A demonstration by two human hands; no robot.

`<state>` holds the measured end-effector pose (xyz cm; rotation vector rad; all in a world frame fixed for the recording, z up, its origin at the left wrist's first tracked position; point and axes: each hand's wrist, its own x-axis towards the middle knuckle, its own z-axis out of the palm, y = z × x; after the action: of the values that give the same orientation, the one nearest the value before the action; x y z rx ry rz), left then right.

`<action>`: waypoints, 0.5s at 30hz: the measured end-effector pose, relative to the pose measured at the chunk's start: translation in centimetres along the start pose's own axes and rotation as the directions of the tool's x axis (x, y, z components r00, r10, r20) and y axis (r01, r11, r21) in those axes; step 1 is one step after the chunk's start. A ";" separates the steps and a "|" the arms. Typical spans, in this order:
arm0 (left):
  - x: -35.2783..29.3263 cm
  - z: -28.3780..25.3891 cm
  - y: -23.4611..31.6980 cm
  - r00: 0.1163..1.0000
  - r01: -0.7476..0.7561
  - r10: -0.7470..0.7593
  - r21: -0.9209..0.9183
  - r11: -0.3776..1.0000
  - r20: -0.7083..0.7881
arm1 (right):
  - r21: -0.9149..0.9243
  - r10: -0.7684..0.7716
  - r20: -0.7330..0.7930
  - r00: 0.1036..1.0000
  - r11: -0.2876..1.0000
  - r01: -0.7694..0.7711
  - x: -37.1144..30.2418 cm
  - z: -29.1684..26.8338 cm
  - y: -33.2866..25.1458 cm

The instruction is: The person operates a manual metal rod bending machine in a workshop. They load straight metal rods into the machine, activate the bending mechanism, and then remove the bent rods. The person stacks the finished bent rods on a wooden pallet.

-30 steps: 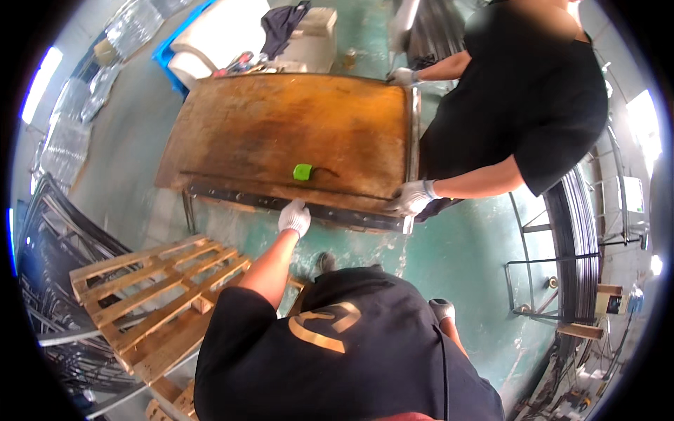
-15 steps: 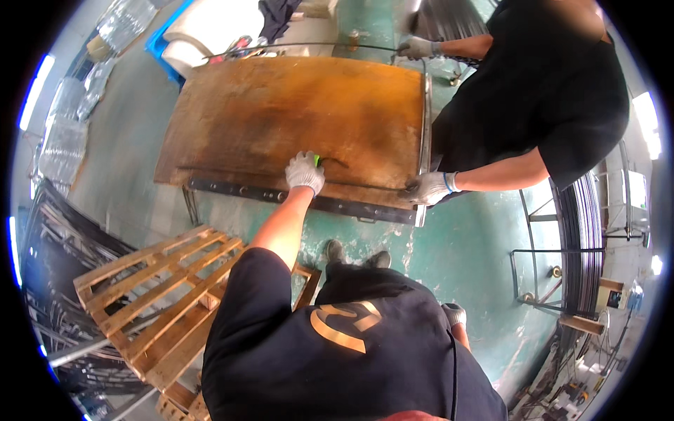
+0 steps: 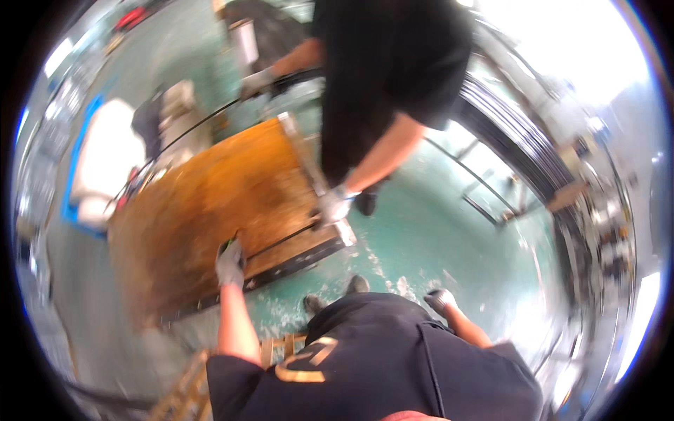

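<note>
My left hand point(image 3: 229, 265), in a grey-white knit glove, is closed on a small green object with a dark curved tip; its kind does not show. It rests at the near edge of a brown worn-topped table point(image 3: 210, 196). Beside it, a thin black rod point(image 3: 284, 240) lies along the tabletop towards a co-worker's gloved hand point(image 3: 333, 207). My right hand point(image 3: 440, 300), also gloved, hangs by my right side, away from the table; blur hides how its fingers are set. The co-worker's other gloved hand point(image 3: 258, 83) grips another long black rod point(image 3: 189, 130) past the table's far side.
The co-worker point(image 3: 393, 70) in black stands at the table's right end. White rolls in a blue-edged container point(image 3: 109, 151) stand beyond the table at left. A wooden pallet point(image 3: 186, 386) lies near my left side. Stacked dark strips point(image 3: 512, 133) and a metal stand point(image 3: 484, 186) are at right.
My view has swung, so the table appears turned and further left. The co-worker's far hand and its rod now stand away from the table's far edge. My left hand still holds the green object.
</note>
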<state>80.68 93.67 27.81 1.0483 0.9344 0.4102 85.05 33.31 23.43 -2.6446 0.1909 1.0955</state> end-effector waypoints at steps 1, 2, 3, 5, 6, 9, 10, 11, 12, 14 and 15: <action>-1.7 0.3 -0.1 0.995 0.051 -0.044 -0.079 0.996 0.088 | 0.024 0.023 0.010 1.000 0.999 -0.023 -0.5 -0.7 -1.1; -3.4 0.6 -0.3 0.981 0.115 -0.088 -0.149 0.982 0.175 | 0.066 0.045 -0.037 0.998 0.997 -0.042 -1.1 -1.2 -1.9; -3.6 -0.6 -2.0 0.864 0.166 -0.020 -0.246 0.955 0.502 | 0.057 0.057 -0.019 0.998 0.997 -0.056 -1.2 -1.6 -2.4; -8.5 2.1 -2.2 0.891 0.363 -0.283 -0.184 0.913 0.355 | 0.215 0.064 -0.075 0.995 0.975 -0.047 -1.3 -0.5 -2.2; -9.8 2.8 -3.2 0.843 0.445 -0.343 -0.179 0.878 0.413 | 0.252 0.082 -0.065 0.994 0.966 -0.063 -1.7 -0.2 -2.2; -9.5 3.9 -6.2 0.819 0.448 -0.398 -0.026 0.894 0.412 | 0.278 0.126 -0.075 0.989 0.955 -0.100 -4.7 -0.2 -2.1; -8.7 4.2 -7.5 0.837 0.403 -0.388 0.045 0.914 0.386 | 0.273 0.137 -0.085 0.987 0.956 -0.109 -5.6 0.0 -1.7; -7.1 4.3 -8.5 0.890 0.294 -0.337 0.178 0.939 0.308 | 0.245 0.152 -0.089 0.984 0.961 -0.126 -5.6 0.9 -0.2; -5.0 4.7 -8.5 0.936 0.173 -0.254 0.312 0.934 0.243 | 0.250 0.168 -0.079 0.983 0.958 -0.144 -6.1 1.3 1.1; -2.4 4.7 -8.1 0.962 -0.272 0.180 0.643 0.716 0.206 | 0.234 0.213 -0.046 0.976 0.952 -0.197 -7.0 2.5 2.7; -1.9 4.8 -7.2 0.819 -0.512 0.487 0.771 0.378 0.304 | 0.225 0.233 -0.034 0.972 0.949 -0.220 -7.5 2.8 3.3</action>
<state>82.60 86.27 23.26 2.2811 0.7497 0.4495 77.21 31.15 26.22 -2.5019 0.6062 0.9962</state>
